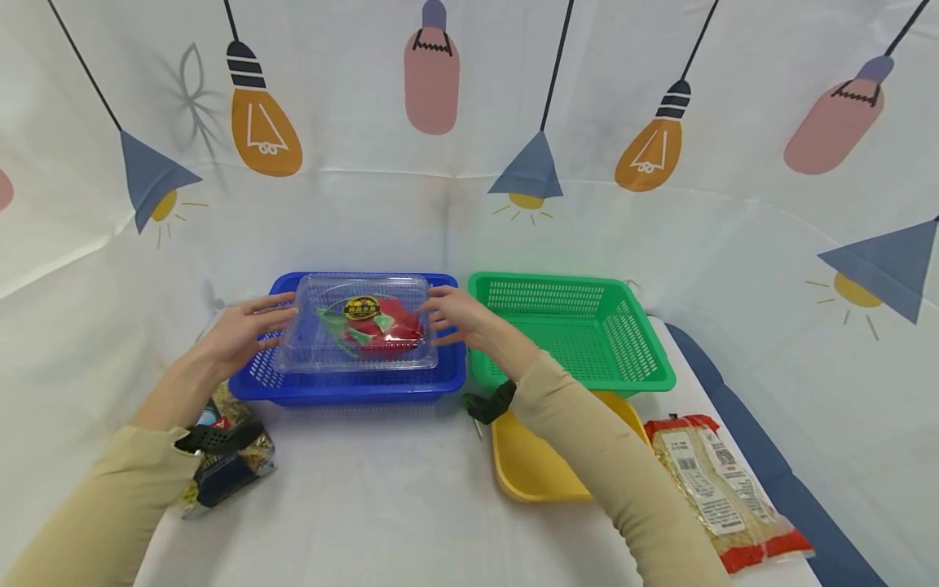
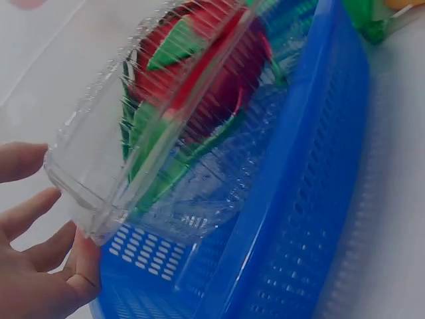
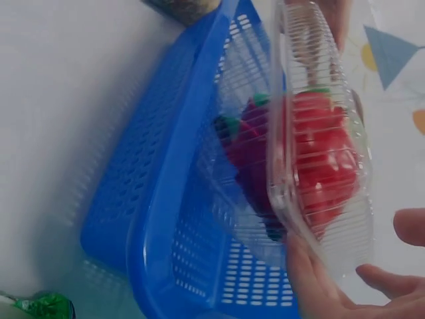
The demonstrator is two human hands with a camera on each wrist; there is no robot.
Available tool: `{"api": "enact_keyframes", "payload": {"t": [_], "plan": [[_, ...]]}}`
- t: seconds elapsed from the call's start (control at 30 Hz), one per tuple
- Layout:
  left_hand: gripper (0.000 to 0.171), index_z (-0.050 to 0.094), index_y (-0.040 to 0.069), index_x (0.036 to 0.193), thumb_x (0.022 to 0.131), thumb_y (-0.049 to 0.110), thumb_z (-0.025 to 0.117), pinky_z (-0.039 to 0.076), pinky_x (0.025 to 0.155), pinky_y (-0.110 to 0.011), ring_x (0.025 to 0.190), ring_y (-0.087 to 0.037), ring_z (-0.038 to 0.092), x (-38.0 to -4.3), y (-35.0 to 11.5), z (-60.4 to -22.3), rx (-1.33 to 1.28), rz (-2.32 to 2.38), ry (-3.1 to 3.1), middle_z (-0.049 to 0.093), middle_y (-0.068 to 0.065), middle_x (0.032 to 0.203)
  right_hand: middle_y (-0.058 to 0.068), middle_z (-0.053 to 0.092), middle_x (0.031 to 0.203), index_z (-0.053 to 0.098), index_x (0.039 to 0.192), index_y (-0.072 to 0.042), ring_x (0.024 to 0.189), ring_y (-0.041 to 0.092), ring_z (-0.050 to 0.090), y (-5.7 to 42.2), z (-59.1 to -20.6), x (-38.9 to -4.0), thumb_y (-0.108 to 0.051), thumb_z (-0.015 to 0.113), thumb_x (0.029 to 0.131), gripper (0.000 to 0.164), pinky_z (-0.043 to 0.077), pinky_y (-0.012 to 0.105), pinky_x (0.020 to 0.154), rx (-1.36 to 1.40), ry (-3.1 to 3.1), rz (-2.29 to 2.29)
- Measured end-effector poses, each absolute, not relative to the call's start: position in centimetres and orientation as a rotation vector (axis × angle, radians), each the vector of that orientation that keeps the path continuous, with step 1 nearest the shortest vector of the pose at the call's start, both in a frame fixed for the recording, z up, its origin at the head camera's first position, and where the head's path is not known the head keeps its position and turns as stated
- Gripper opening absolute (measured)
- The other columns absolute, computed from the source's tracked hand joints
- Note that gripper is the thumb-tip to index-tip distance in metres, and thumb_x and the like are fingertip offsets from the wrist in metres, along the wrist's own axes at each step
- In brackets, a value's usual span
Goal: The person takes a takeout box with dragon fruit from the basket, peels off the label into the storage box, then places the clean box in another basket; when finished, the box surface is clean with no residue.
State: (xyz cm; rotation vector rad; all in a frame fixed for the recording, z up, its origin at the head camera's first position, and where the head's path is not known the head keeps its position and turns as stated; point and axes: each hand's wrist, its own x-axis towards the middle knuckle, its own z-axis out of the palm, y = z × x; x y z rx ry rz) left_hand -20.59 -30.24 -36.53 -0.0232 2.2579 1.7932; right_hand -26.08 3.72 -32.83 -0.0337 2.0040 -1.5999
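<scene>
head view: the clear box (image 1: 358,324) lies over the blue basket (image 1: 367,395), left hand (image 1: 236,333) and right hand (image 1: 465,314) at its ends, fingers loosely spread. left wrist view: fingers touch the box's corner above the blue basket. right wrist view: a finger touches its end, others apart.

We see a green rectangular plastic basket with slotted walls (image 1: 572,334) and, just in front of it, a yellow plastic basin with rounded corners (image 1: 535,473). Beside that basin we have a clear, red-ended packet with white printed labels (image 1: 715,481). At far left lies a dark, gold-patterned plastic bag (image 1: 231,473), partly hidden. Behind the white tabletop (image 1: 352,489) we find a white cloth backdrop (image 1: 367,220) printed with orange bulbs, pink bulbs and blue-grey lampshades.
</scene>
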Motion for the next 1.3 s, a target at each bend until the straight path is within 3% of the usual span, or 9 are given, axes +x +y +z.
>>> {"api": "enact_keyframes", "payload": {"t": [0.13,0.37,0.47,0.57,0.73,0.83,1.0,1.3], "plan": [[0.073,0.018,0.010,0.161,0.103,0.041,0.052,0.038,0.103,-0.033,0.133,-0.011,0.038,-20.0,-30.0,-35.9,-0.020,1.791,2.277,0.021,-0.016,0.163,0.019,0.051,0.139,0.035,0.154,-0.014,0.121,0.033,0.056,4.2,-32.4,-25.3,-0.018,0.055,0.103,0.055,0.055,0.046,0.092,-0.082,2.040,-1.598],[0.073,0.016,0.009,0.161,0.105,0.040,0.050,0.027,0.114,-0.052,0.145,-0.024,0.029,-18.6,-29.3,-35.1,0.019,1.799,2.274,0.014,-0.018,0.165,0.016,0.058,0.135,0.037,0.153,-0.013,0.103,0.028,0.062,5.3,-32.2,-24.1,-0.016,0.059,0.102,0.055,0.058,0.040,0.085,-0.159,2.089,-1.618],[0.071,0.015,0.011,0.161,0.105,0.039,0.049,0.033,0.111,-0.046,0.142,-0.021,0.032,-17.9,-29.0,-35.0,0.033,1.782,2.297,0.015,-0.018,0.165,0.016,0.057,0.132,0.039,0.152,-0.012,0.092,0.023,0.061,5.8,-32.1,-23.5,-0.015,0.060,0.101,0.055,0.059,0.038,0.082,-0.181,2.093,-1.639],[0.071,0.014,0.013,0.162,0.106,0.038,0.049,0.039,0.101,-0.033,0.133,-0.010,0.039,-17.3,-28.9,-35.0,0.053,1.771,2.319,0.020,-0.017,0.163,0.016,0.054,0.130,0.040,0.152,-0.012,0.085,0.021,0.059,6.1,-32.1,-22.9,-0.015,0.061,0.101,0.056,0.059,0.037,0.082,-0.204,2.094,-1.656],[0.070,0.015,0.012,0.161,0.106,0.033,0.051,0.044,0.089,-0.020,0.116,0.005,0.046,-16.1,-28.8,-34.8,0.104,1.751,2.367,0.036,-0.008,0.147,0.017,0.053,0.127,0.041,0.150,-0.013,0.088,0.021,0.060,6.5,-32.1,-21.5,-0.017,0.062,0.100,0.055,0.058,0.037,0.084,-0.226,2.106,-1.651],[0.070,0.017,0.013,0.161,0.105,0.032,0.053,0.046,0.086,-0.019,0.114,0.003,0.046,-15.2,-28.7,-34.6,0.113,1.708,2.406,0.036,-0.006,0.143,0.017,0.055,0.124,0.042,0.150,-0.013,0.092,0.023,0.061,6.8,-32.2,-20.7,-0.018,0.063,0.100,0.055,0.058,0.038,0.086,-0.234,2.108,-1.644],[0.070,0.018,0.015,0.161,0.104,0.032,0.054,0.047,0.084,-0.020,0.113,0.000,0.046,-13.8,-28.4,-34.5,0.120,1.658,2.448,0.030,-0.014,0.149,0.016,0.058,0.115,0.042,0.150,-0.014,0.090,0.023,0.061,7.0,-32.2,-19.5,-0.017,0.064,0.099,0.056,0.057,0.039,0.087,-0.248,2.117,-1.645],[0.072,0.013,0.022,0.162,0.104,0.030,0.054,0.048,0.075,-0.028,0.103,-0.004,0.049,-11.5,-27.8,-34.6,0.133,1.585,2.521,0.035,-0.013,0.139,0.012,0.059,0.103,0.037,0.152,-0.014,0.083,0.019,0.060,7.7,-32.3,-17.6,-0.017,0.066,0.097,0.063,0.058,0.036,0.082,-0.274,2.098,-1.641]]}}
